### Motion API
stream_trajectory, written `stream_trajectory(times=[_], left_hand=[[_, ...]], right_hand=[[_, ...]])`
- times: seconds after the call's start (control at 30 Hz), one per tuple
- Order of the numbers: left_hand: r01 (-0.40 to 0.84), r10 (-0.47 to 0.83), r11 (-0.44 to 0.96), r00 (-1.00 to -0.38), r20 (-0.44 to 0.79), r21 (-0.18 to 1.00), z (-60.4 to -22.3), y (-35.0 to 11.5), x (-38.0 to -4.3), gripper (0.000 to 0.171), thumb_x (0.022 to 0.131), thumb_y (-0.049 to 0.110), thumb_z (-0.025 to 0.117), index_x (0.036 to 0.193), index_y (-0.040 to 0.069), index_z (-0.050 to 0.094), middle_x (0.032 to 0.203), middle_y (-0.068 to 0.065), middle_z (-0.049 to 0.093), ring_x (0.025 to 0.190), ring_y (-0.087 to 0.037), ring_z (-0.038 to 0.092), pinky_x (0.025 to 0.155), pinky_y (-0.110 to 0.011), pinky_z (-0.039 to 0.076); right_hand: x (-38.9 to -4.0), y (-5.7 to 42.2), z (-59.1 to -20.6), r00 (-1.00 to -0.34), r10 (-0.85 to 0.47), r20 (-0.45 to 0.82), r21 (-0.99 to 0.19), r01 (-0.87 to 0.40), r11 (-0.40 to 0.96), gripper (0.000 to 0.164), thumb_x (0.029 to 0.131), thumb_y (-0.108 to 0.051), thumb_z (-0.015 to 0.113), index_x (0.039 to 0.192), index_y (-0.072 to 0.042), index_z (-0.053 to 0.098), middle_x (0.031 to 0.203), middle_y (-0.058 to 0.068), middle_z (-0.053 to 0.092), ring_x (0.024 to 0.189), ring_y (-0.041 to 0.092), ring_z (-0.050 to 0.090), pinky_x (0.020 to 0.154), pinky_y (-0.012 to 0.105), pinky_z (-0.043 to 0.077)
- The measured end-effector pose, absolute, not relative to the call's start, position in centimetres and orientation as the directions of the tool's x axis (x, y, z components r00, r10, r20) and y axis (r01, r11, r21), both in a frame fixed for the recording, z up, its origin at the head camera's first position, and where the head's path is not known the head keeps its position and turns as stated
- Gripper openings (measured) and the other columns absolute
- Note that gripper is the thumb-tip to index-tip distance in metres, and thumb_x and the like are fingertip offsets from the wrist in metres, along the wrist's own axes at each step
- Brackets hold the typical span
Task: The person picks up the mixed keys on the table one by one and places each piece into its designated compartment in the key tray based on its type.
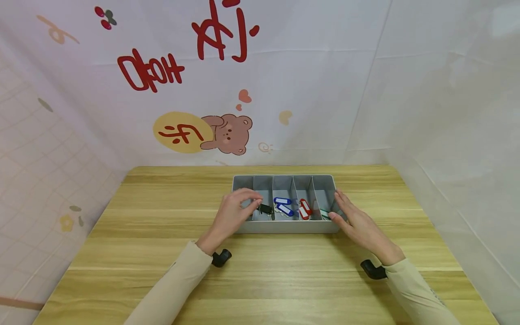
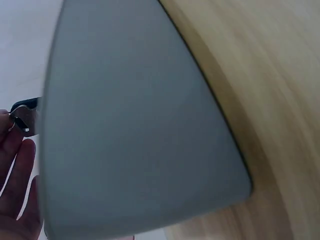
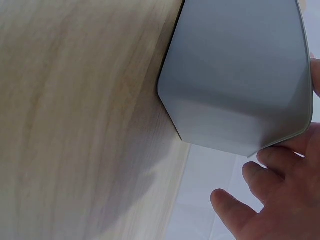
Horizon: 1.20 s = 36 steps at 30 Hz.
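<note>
A grey divided tray (image 1: 286,227) lies lengthwise on the table. My left hand (image 1: 233,212) is over its left end, pinching a key ring with a dark tag (image 1: 266,209) above the second compartment from the left. In the left wrist view a metal key (image 2: 26,120) hangs from a ring at the fingertips. My right hand (image 1: 361,225) touches the tray's right end, its fingers against the rim and thumb by the front corner. The tray holds blue key tags (image 1: 284,210) with keys, red key tags (image 1: 304,212) and a green-edged tag (image 1: 325,215), each colour in its own compartment.
The wooden table (image 1: 284,280) runs back to a white printed cloth wall (image 1: 317,90), and cloth also hangs on both sides. Black wrist-worn pieces (image 1: 221,258) sit by both wrists. The left hand hides part of the leftmost compartment.
</note>
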<state>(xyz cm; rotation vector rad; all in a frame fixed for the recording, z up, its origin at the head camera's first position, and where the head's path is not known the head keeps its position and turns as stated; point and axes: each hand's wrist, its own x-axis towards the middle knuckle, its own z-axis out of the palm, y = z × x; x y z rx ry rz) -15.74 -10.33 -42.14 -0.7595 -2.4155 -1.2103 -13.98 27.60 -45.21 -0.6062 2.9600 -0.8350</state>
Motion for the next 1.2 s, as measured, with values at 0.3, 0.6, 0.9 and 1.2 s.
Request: stream_trajectory(times=[0.3,0.6,0.9,1.2], left_hand=[[0.609,0.384,0.601,-0.788,0.481,0.519,-43.1,-10.3,-16.5,0.007,0.091,0.007,0.08,0.098,0.008,0.081,0.101,-0.004,0.078,0.099,-0.024,0.071,0.089,-0.045,0.056],[0.636,0.445,0.668,-0.757,0.479,0.385,-43.5,-10.1,-17.0,0.004,0.088,0.008,0.083,0.093,0.009,0.082,0.101,-0.002,0.077,0.104,-0.025,0.07,0.099,-0.046,0.051],[0.578,0.451,0.742,-0.805,0.385,0.34,-43.3,-10.0,-16.9,0.009,0.093,0.015,0.079,0.099,0.01,0.084,0.129,-0.007,0.071,0.132,-0.032,0.058,0.112,-0.055,0.041],[0.515,0.386,0.728,-0.853,0.35,0.452,-43.1,-11.1,-16.2,0.039,0.101,0.026,0.07,0.134,0.006,0.07,0.152,-0.011,0.055,0.148,-0.033,0.04,0.117,-0.061,0.032]], right_hand=[[-13.9,27.5,-45.2,-0.926,-0.367,0.088,-0.513,-0.358,0.78,0.077,0.108,-0.042,0.055,0.163,0.002,0.022,0.172,0.013,0.012,0.154,0.042,0.021,0.116,0.065,0.027],[-13.9,27.6,-45.1,-0.926,-0.367,0.086,-0.52,-0.356,0.776,0.077,0.108,-0.042,0.054,0.163,0.002,0.022,0.173,0.013,0.011,0.155,0.041,0.02,0.117,0.064,0.027],[-13.8,27.5,-45.0,-0.925,-0.368,0.095,-0.519,-0.362,0.775,0.076,0.109,-0.041,0.053,0.163,0.002,0.022,0.172,0.014,0.012,0.154,0.043,0.021,0.116,0.065,0.027],[-13.8,27.7,-45.0,-0.924,-0.368,0.101,-0.52,-0.364,0.773,0.075,0.109,-0.04,0.053,0.163,0.002,0.022,0.172,0.014,0.012,0.154,0.043,0.02,0.116,0.065,0.027]])
